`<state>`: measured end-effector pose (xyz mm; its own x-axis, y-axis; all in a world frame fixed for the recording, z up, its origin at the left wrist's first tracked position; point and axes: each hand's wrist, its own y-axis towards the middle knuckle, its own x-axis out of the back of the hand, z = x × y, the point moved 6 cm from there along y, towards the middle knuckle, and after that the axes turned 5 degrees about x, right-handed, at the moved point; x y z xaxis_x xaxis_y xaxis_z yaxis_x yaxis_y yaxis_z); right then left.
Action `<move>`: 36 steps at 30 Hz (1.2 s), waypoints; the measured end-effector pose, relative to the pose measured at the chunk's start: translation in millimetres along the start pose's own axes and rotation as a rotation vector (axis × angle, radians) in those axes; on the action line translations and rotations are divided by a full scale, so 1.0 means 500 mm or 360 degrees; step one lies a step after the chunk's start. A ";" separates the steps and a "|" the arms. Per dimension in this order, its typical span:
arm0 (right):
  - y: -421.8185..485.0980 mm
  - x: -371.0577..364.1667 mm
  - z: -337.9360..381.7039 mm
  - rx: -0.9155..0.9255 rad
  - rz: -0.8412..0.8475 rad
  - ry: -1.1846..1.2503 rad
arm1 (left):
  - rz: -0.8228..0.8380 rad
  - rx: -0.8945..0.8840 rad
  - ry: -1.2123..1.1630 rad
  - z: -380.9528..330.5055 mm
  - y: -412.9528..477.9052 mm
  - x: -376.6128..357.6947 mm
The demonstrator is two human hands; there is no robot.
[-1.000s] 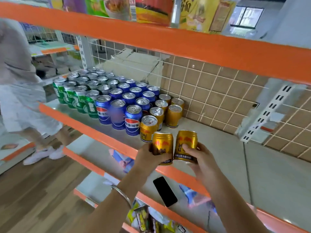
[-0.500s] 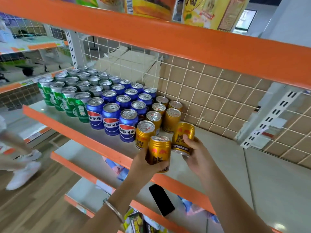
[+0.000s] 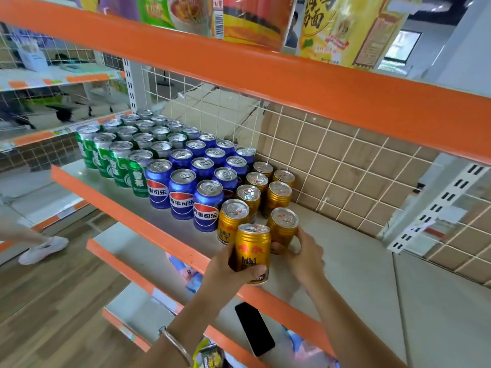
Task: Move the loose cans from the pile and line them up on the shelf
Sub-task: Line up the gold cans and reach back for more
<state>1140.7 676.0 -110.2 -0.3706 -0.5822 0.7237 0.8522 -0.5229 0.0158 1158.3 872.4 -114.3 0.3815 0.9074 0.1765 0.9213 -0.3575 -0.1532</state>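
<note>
My left hand [image 3: 228, 269] grips a gold Red Bull can [image 3: 252, 252] upright over the front edge of the grey shelf [image 3: 358, 261]. My right hand [image 3: 305, 253] holds a second gold can [image 3: 283, 225] standing on the shelf just behind the first, to the right of the front gold can [image 3: 232, 219]. Behind them stand two rows of gold cans [image 3: 277, 197]. Left of these are rows of blue Pepsi cans [image 3: 207, 205] and green cans [image 3: 121, 166].
An orange shelf lip [image 3: 127, 219] runs along the front. The upper orange shelf [image 3: 292, 83] hangs close overhead with packets on it. A wire grid backs the shelf. A black phone [image 3: 253, 328] lies on the lower shelf. Someone's white shoe [image 3: 42, 249] is on the floor at left.
Both hands have carried their gold cans forward to the shelf. The right can now stands behind the left one, in line with the second row. The camera has come closer.
</note>
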 end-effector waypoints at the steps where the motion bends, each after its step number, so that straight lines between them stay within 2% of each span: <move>1: 0.005 0.001 0.001 -0.0018 -0.0014 -0.0041 | 0.0007 -0.0011 0.0014 -0.001 0.000 -0.001; 5: 0.029 -0.012 0.029 0.0114 -0.0020 0.0000 | 0.0039 -0.0104 0.0162 -0.013 -0.009 -0.009; 10: 0.039 -0.020 0.060 0.0227 0.0060 0.0230 | 0.0027 -0.0189 0.0235 -0.026 -0.027 -0.016; 17: 0.040 -0.032 0.066 0.0091 0.0030 0.0351 | -0.0033 -0.0179 0.0243 -0.026 -0.029 -0.023; 21: 0.012 -0.001 0.045 0.0021 0.0092 0.0630 | -0.0062 -0.0159 0.0172 -0.029 -0.013 -0.027; 22: 0.001 0.009 0.042 0.0018 0.0161 0.0763 | -0.0071 -0.0142 0.0138 -0.029 -0.007 -0.027; 24: -0.024 0.010 0.045 -0.0011 0.0481 0.1035 | -0.0078 -0.0093 0.0056 -0.030 0.006 -0.031; 26: -0.049 0.003 0.058 0.0051 0.0824 0.1009 | -0.0086 -0.0099 -0.0017 -0.027 0.020 -0.035; 27: -0.054 0.000 0.063 0.0104 0.0891 0.0959 | -0.0082 -0.0120 -0.0011 -0.027 0.025 -0.037; 33: -0.037 -0.013 0.078 0.0409 0.0433 0.0520 | -0.0076 -0.0148 0.0189 -0.030 0.042 -0.046; 36: -0.048 -0.029 0.069 0.0414 0.0326 0.0546 | -0.0210 -0.0182 0.0304 -0.034 0.031 -0.049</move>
<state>1138.6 718.6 -97.1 -0.2484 -0.8520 0.4608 0.9685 -0.2279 0.1006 1164.3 840.9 -104.7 0.2548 0.8935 0.3697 0.9624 -0.2714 -0.0075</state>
